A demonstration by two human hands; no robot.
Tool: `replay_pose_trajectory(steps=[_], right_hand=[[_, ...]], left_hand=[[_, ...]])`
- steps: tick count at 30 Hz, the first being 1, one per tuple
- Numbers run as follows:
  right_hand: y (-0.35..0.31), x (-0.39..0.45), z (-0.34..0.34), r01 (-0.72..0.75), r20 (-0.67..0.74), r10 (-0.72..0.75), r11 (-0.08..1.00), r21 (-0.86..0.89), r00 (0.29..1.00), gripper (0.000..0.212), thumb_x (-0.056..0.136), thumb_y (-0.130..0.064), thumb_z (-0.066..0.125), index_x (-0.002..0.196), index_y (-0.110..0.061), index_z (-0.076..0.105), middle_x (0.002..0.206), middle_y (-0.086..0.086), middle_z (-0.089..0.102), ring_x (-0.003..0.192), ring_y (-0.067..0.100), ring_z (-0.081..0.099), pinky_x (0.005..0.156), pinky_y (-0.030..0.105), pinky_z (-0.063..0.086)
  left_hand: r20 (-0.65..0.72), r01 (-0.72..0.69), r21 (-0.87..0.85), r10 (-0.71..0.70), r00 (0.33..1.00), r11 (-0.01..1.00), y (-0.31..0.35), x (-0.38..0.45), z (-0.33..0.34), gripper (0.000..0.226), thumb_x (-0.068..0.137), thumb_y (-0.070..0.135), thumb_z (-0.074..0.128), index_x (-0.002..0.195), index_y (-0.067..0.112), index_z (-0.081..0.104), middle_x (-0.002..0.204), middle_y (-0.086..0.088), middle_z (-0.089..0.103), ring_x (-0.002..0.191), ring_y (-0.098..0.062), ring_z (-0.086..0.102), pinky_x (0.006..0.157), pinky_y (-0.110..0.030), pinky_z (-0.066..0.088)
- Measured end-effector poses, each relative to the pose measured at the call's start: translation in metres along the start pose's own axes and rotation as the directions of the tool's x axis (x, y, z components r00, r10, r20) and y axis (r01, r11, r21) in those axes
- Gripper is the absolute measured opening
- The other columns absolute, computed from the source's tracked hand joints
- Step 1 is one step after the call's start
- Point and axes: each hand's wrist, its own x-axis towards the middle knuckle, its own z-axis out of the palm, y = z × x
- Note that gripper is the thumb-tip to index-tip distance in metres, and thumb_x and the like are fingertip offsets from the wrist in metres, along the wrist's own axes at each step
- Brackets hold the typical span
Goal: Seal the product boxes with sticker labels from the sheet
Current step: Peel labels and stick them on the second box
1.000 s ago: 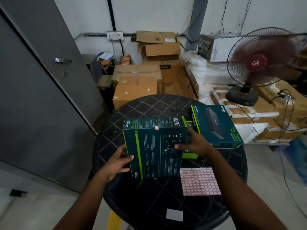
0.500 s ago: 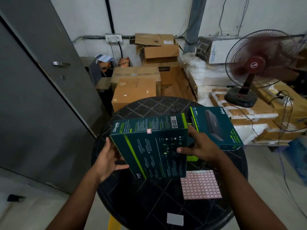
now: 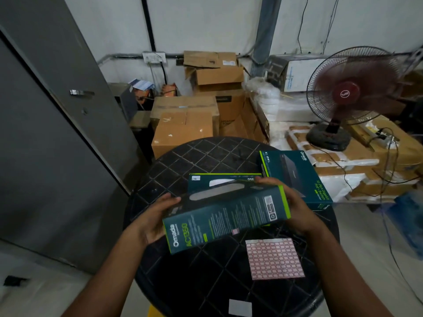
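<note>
Product box [image 3: 226,216] tilted above the table [image 3: 206,154], gripped endwise between both hands: left [image 3: 158,216]; right [image 3: 295,207]

Storeroom — stacked cardboard cartons [image 3: 183,124], foam packing [image 3: 338,179], pedestal fan [image 3: 348,94].

Both forearms are bare to the frame's edge, with no sleeves, gloves, watch or rings visible.
</note>
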Motion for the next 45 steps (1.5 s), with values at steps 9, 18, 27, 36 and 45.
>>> replay_pose_trajectory(steps=[9, 18, 27, 36, 45], right_hand=[[0.044, -0.016, 0.007, -0.362, -0.071, 0.508, 0.699, 0.617, 0.858, 0.044, 0.091, -0.005, 0.048, 0.133, -0.007, 0.062, 0.131, 0.028, 0.061, 0.098, 0.036, 0.066, 0.082, 0.044, 0.059], [0.033, -0.002, 0.014, -0.442, -0.059, 0.526, 0.765, 0.467, 0.848, 0.074, 0.086, 0.002, 0.069, 0.137, -0.049, 0.049, 0.127, 0.020, 0.066, 0.104, 0.048, 0.067, 0.077, 0.052, 0.061], [0.025, 0.002, 0.034, -0.344, -0.153, 0.485, 0.778, 0.526, 0.861, 0.069, 0.092, 0.010, 0.056, 0.143, -0.036, 0.051, 0.134, 0.010, 0.063, 0.107, 0.038, 0.070, 0.077, 0.047, 0.063], [0.017, -0.008, 0.053, -0.420, -0.176, 0.420, 0.907, 0.036, 0.891, 0.082, 0.086, 0.004, 0.073, 0.142, -0.052, 0.049, 0.146, -0.005, 0.041, 0.123, 0.022, 0.056, 0.088, 0.036, 0.060], [0.021, -0.012, 0.062, -0.427, -0.325, 0.356, 0.886, -0.181, 0.876, 0.063, 0.086, -0.007, 0.074, 0.133, -0.047, 0.061, 0.131, 0.004, 0.042, 0.123, 0.017, 0.048, 0.096, 0.023, 0.052]], left_hand=[[-0.012, -0.187, 0.050, 0.188, 0.982, 0.981, -0.027, 0.009, -0.002, 0.099, 0.071, 0.004, 0.080, 0.153, 0.030, 0.032, 0.137, -0.005, 0.062, 0.109, -0.031, 0.070, 0.061, -0.042, 0.061], [0.043, -0.373, 0.085, 0.370, 0.928, 0.924, -0.024, 0.013, 0.008, 0.108, 0.052, 0.014, 0.091, 0.147, 0.031, 0.044, 0.139, 0.008, 0.061, 0.114, -0.012, 0.068, 0.074, -0.033, 0.060], [0.172, -0.407, 0.045, 0.394, 0.903, 0.912, -0.009, 0.021, -0.008, 0.083, 0.070, 0.005, 0.084, 0.143, 0.028, 0.051, 0.140, 0.005, 0.060, 0.119, -0.022, 0.065, 0.068, -0.030, 0.059], [0.371, -0.447, 0.190, 0.358, 0.857, 0.874, 0.007, 0.035, -0.031, 0.072, 0.082, -0.019, 0.065, 0.139, 0.024, 0.056, 0.121, -0.006, 0.072, 0.096, -0.021, 0.069, 0.079, -0.033, 0.061], [0.469, -0.576, 0.350, 0.395, 0.790, 0.738, 0.025, 0.043, -0.031, 0.075, 0.068, 0.006, 0.077, 0.139, 0.022, 0.057, 0.157, 0.017, 0.032, 0.110, -0.003, 0.066, 0.086, -0.028, 0.057]])
